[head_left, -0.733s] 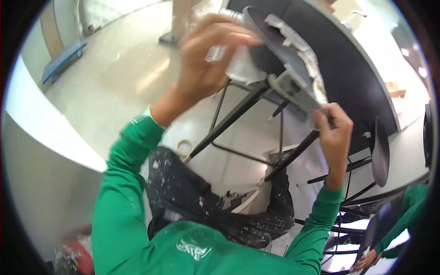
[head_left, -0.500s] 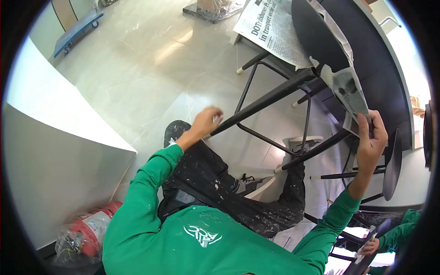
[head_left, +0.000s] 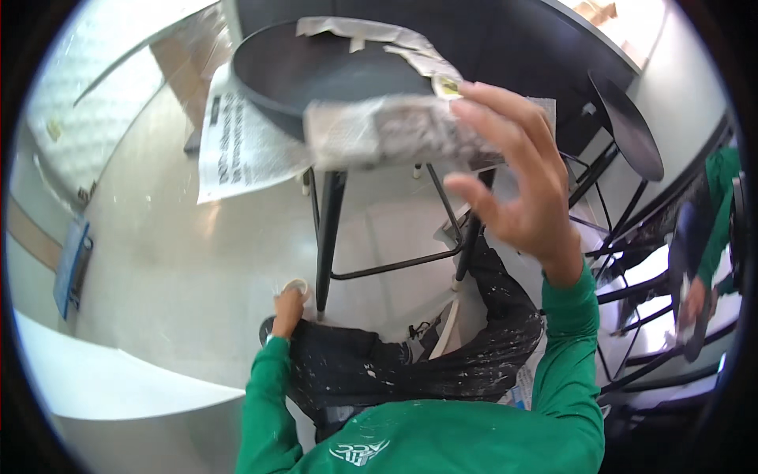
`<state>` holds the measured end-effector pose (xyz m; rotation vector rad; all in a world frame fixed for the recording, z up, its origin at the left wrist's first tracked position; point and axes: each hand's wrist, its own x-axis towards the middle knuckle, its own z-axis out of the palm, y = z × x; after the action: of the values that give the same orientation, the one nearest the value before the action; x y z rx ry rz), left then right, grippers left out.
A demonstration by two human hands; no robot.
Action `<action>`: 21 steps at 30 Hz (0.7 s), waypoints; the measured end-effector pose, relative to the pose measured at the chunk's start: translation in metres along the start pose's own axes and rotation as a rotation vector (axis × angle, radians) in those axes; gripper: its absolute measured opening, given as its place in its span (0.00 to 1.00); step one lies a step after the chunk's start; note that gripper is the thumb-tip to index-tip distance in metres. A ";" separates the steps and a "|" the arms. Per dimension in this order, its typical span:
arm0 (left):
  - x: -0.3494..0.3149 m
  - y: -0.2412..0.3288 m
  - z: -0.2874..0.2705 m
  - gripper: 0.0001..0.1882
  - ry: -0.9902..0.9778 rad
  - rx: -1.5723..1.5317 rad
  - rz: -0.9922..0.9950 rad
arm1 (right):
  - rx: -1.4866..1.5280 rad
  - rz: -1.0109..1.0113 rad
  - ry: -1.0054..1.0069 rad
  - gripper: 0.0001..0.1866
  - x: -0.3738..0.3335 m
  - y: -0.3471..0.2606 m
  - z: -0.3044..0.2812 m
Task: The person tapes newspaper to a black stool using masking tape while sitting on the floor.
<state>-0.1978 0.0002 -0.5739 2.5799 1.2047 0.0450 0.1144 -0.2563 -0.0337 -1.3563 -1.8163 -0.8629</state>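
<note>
A black stool seat [head_left: 332, 71] stands in front of me, and crumpled newspaper [head_left: 379, 130] wraps its near edge. Strips of pale masking tape [head_left: 371, 31] run along the far rim. A newspaper sheet [head_left: 245, 150] hangs out at the seat's left. My right hand [head_left: 521, 174] is raised by the right end of the wrapped edge, fingers spread and holding nothing; whether the fingertips touch the paper I cannot tell. Low down, beside the left front leg [head_left: 330, 237], my left hand [head_left: 289, 308] is closed on a cream roll of tape [head_left: 297, 287].
At right, another dark stool [head_left: 632, 126] stands by the wall. A co-worker's green sleeve [head_left: 720, 213] and hand [head_left: 695, 300] show further right. A blue trolley [head_left: 73, 268] and a curved white panel [head_left: 118, 375] are at left. My legs [head_left: 410, 363] lie below the stool.
My view has swung, bringing the stool to the front. My right hand has let go of the newspaper and spread its fingers. My left hand is now low, with the tape roll visible.
</note>
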 end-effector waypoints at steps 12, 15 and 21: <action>-0.153 0.219 -0.204 0.08 0.057 -1.351 0.091 | 0.749 0.698 -0.102 0.26 -0.223 -0.141 0.106; -0.140 0.272 -0.201 0.12 -0.074 -1.357 0.000 | 0.654 0.799 -0.010 0.23 -0.251 -0.129 0.103; -0.094 0.304 -0.198 0.30 -0.243 -1.616 0.241 | 0.848 0.907 -0.097 0.13 -0.282 -0.093 0.049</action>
<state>-0.0620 -0.2053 -0.2921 1.1831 0.3461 0.4963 0.0752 -0.3784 -0.3059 -1.3877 -1.1478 0.4179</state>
